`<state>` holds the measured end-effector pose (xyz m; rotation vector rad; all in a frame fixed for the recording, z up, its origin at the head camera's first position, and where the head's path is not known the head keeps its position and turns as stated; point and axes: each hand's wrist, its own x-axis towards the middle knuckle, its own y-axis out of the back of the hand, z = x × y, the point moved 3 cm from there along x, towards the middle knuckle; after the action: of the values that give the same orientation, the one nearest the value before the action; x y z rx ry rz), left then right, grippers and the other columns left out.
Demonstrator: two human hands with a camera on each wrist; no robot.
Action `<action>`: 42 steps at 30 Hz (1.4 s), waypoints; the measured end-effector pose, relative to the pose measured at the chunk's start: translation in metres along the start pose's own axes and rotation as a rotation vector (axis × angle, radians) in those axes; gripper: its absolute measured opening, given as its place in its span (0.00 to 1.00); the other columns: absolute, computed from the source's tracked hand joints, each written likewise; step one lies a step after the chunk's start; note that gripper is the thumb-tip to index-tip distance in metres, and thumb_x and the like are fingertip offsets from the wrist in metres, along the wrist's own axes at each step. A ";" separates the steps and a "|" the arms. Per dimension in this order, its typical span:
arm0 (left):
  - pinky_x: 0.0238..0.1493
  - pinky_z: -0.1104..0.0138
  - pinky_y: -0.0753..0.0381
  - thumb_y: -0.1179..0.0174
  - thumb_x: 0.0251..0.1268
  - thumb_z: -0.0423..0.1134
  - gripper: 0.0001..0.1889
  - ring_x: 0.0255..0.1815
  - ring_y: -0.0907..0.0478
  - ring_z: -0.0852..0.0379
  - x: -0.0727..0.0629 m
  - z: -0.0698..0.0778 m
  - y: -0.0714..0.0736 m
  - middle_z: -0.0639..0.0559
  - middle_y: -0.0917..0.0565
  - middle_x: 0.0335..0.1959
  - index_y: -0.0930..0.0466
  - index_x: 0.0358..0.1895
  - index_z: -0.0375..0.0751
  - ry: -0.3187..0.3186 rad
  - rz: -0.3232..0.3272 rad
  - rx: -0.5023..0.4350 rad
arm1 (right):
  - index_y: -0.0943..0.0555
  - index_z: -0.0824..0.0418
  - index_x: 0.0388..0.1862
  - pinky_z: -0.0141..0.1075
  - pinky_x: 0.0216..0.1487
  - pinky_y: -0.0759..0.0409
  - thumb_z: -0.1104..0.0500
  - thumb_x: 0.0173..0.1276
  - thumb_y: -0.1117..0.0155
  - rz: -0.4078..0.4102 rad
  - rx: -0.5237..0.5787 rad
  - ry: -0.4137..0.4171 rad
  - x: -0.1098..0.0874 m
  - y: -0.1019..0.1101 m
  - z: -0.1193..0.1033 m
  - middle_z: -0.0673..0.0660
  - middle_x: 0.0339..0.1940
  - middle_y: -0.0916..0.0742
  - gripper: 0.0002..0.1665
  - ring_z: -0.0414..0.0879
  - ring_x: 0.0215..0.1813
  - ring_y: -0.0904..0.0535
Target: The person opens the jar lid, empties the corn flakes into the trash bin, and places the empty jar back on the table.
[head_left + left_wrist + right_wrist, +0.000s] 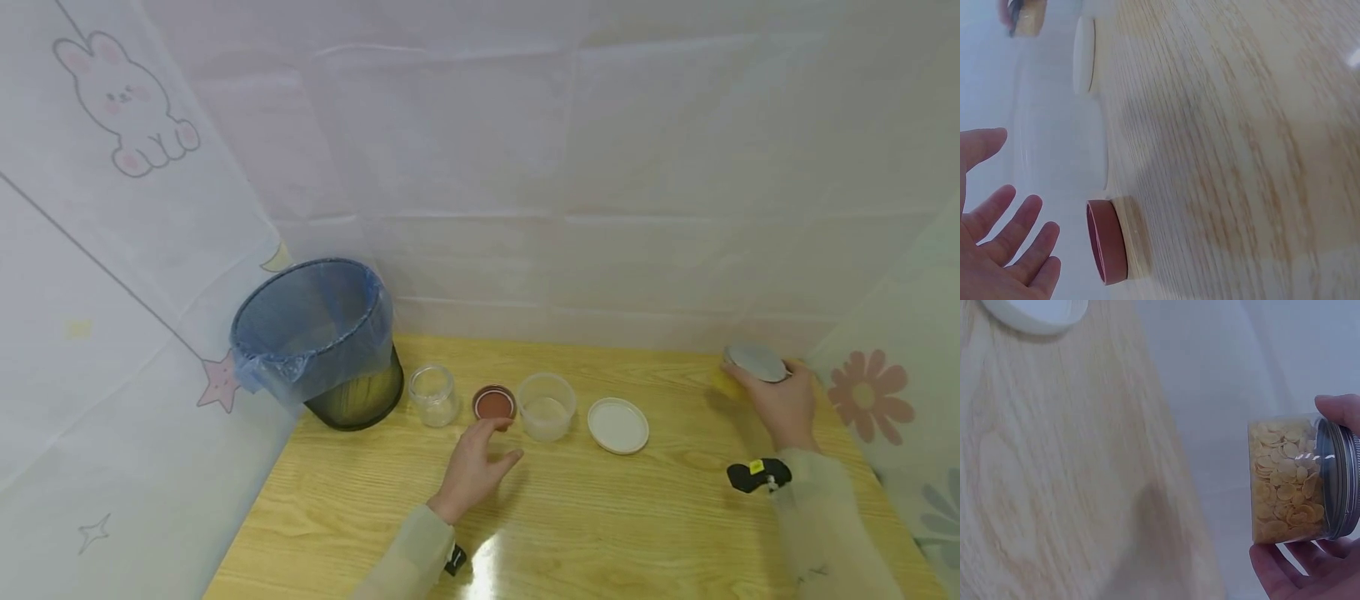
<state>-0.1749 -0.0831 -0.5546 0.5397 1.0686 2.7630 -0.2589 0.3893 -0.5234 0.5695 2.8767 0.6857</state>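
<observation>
My right hand grips a clear jar of yellow flakes near its silver screw lid, at the right end of the table. In the right wrist view the jar hangs over the tabletop, fingers on one side and thumb on the other. My left hand holds nothing; its fingers are spread and loosely bent. Just beyond its fingertips lies a reddish-brown lid. A clear plastic tub stands right of that lid, and a white round lid lies further right. An uncovered clear jar stands left.
A black mesh bin with a blue plastic liner stands at the back left of the wood-grain table. Pale printed sheeting rises behind the table and along both sides.
</observation>
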 end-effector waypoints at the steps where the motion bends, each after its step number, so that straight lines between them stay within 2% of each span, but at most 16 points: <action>1: 0.61 0.49 0.26 0.32 0.69 0.44 0.25 0.60 0.24 0.48 0.000 0.001 0.001 0.47 0.19 0.58 0.24 0.65 0.40 0.001 0.000 0.002 | 0.55 0.69 0.82 0.68 0.61 0.34 0.34 0.65 0.32 -0.009 -0.001 0.020 -0.002 -0.002 -0.004 0.74 0.77 0.42 0.65 0.73 0.71 0.40; 5: 0.62 0.50 0.26 0.32 0.69 0.44 0.24 0.60 0.24 0.50 0.001 0.003 0.004 0.48 0.19 0.58 0.23 0.65 0.41 0.006 0.005 0.001 | 0.55 0.68 0.82 0.63 0.57 0.29 0.35 0.66 0.32 -0.042 -0.020 0.078 -0.008 -0.008 -0.018 0.73 0.76 0.40 0.64 0.71 0.69 0.38; 8: 0.61 0.50 0.25 0.32 0.69 0.44 0.24 0.60 0.24 0.49 0.002 0.003 0.004 0.47 0.19 0.58 0.23 0.65 0.41 0.009 0.008 -0.007 | 0.52 0.68 0.81 0.43 0.50 0.23 0.37 0.67 0.31 -0.041 -0.019 0.120 -0.013 -0.012 -0.030 0.72 0.74 0.37 0.62 0.67 0.67 0.35; 10: 0.61 0.50 0.26 0.32 0.69 0.44 0.24 0.60 0.24 0.49 0.002 0.003 0.004 0.47 0.19 0.58 0.23 0.65 0.40 0.014 0.007 -0.010 | 0.50 0.68 0.80 0.30 0.43 0.25 0.39 0.67 0.30 -0.034 -0.017 0.155 -0.018 -0.016 -0.038 0.71 0.73 0.35 0.60 0.63 0.64 0.33; 13: 0.62 0.51 0.26 0.32 0.69 0.44 0.25 0.60 0.24 0.50 0.002 0.004 0.004 0.47 0.19 0.58 0.24 0.65 0.40 0.023 0.005 -0.012 | 0.46 0.68 0.79 0.21 0.36 0.28 0.41 0.67 0.29 -0.023 -0.008 0.207 -0.026 -0.020 -0.051 0.68 0.70 0.33 0.56 0.56 0.58 0.31; 17: 0.62 0.51 0.26 0.32 0.69 0.44 0.25 0.60 0.24 0.50 0.002 0.005 0.004 0.47 0.19 0.58 0.23 0.65 0.40 0.023 0.009 -0.011 | 0.41 0.66 0.77 0.21 0.34 0.28 0.43 0.67 0.28 -0.015 -0.012 0.285 -0.035 -0.026 -0.066 0.65 0.68 0.31 0.51 0.50 0.54 0.32; 23: 0.61 0.51 0.25 0.32 0.69 0.45 0.25 0.60 0.24 0.50 0.002 0.003 0.003 0.50 0.19 0.58 0.23 0.64 0.40 0.015 0.022 -0.007 | 0.36 0.61 0.78 0.21 0.36 0.28 0.47 0.67 0.26 -0.033 -0.004 0.377 -0.048 -0.038 -0.082 0.62 0.66 0.27 0.47 0.48 0.54 0.30; 29: 0.61 0.51 0.25 0.33 0.70 0.45 0.25 0.60 0.24 0.50 0.000 0.002 0.001 0.47 0.19 0.59 0.24 0.65 0.40 0.008 0.013 -0.029 | 0.34 0.55 0.78 0.21 0.36 0.25 0.48 0.66 0.25 -0.062 0.036 0.396 -0.060 -0.052 -0.090 0.59 0.65 0.24 0.46 0.44 0.53 0.29; 34: 0.61 0.49 0.25 0.33 0.70 0.46 0.25 0.60 0.24 0.48 -0.001 0.002 0.000 0.45 0.19 0.59 0.24 0.65 0.38 0.008 0.012 -0.039 | 0.32 0.55 0.77 0.22 0.41 0.26 0.51 0.65 0.23 -0.079 0.075 0.433 -0.070 -0.062 -0.097 0.57 0.64 0.23 0.45 0.41 0.55 0.29; 42: 0.61 0.51 0.25 0.32 0.69 0.46 0.26 0.60 0.24 0.52 0.002 0.004 0.000 0.47 0.19 0.59 0.24 0.65 0.38 -0.005 0.026 -0.035 | 0.33 0.58 0.77 0.26 0.46 0.27 0.53 0.64 0.22 -0.136 0.098 0.461 -0.091 -0.074 -0.112 0.60 0.65 0.24 0.45 0.40 0.57 0.30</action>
<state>-0.1753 -0.0796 -0.5514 0.5595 1.0171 2.7957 -0.2233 0.2470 -0.4547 0.2445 3.3497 0.7405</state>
